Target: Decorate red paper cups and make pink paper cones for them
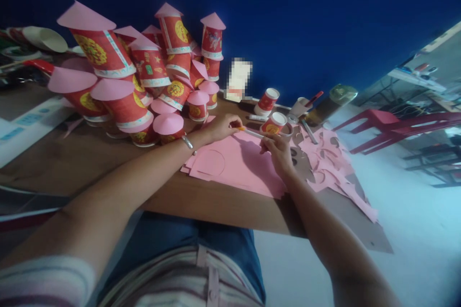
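My left hand (224, 126) is pinched on the orange end of a thin pencil (252, 132), with a bracelet on its wrist. My right hand (278, 149) is closed on the pencil's other end, just below an upturned red paper cup (274, 123). Both hands hover over a pink paper sheet (234, 163) on the wooden table (201, 201); a circle is drawn on the sheet. Pink paper scraps (331, 163) lie to the right of my right hand.
A heap of red paper cups topped with pink cones (137, 76) fills the table's left half. Another red cup (267, 100), a cup with a red marker (302, 105), a bottle (329, 103) and scissors (309, 130) lie behind. A red plastic chair (396, 127) stands at right.
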Tool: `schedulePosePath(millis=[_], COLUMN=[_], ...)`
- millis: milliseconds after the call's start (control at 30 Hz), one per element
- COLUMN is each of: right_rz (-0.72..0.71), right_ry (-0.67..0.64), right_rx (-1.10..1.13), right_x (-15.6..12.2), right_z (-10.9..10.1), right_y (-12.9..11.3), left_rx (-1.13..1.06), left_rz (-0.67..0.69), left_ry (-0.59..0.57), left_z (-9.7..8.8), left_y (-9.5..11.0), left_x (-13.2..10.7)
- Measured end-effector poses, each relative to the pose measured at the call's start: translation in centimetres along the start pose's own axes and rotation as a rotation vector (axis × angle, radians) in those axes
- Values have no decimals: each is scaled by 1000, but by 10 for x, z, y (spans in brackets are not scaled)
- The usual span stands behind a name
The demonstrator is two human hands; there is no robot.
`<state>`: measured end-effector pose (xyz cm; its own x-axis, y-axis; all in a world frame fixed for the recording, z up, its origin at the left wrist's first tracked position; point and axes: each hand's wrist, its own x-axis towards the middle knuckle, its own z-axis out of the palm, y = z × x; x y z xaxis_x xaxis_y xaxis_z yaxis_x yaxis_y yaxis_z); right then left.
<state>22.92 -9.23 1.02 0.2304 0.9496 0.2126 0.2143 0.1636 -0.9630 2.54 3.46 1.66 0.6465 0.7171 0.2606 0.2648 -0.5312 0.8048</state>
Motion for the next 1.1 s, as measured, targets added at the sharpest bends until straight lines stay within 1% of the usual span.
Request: schedulePosePath(millis=[167,300,400,467,633,700,800,833,933,1000,1100], right_rz=[39,151,209,162,-169,-248,-313,-336,-382,-391,-401], right_ry=[-12,-40,-56,-56,-80,-73,-10,10,34,-7,-121], right_rx=[49,163,125,-18,-636,-851,-1067,-1116,-1261,-1372,-1507], right_x=[-2,-4,-5,-4,-1,-2,-4,-4,-2,1,9], right_z=[1,3,3,2,-5,-7,-10,-11,-13,-12,-6], right_y=[0,2,3,4,7,8,8,7,4,3,-1], left_rx=[32,73,66,51,107,177,394,485,698,766,812], left_rz=[101,144,144,130,87,64,18,11,0,-7,0], left_ry=[6,14,10,16,35,45,45,19,-119,-175,-188], left_z=[0,-2,-2,-1,-1,-3,-9,-11,-18,-21,-22], left_y=[1,3,4,4,8,9,8,6,4,5,8], left_x=[-4,-10,-13,-14,-15,-15,-15,-16,-18,-21,-22])
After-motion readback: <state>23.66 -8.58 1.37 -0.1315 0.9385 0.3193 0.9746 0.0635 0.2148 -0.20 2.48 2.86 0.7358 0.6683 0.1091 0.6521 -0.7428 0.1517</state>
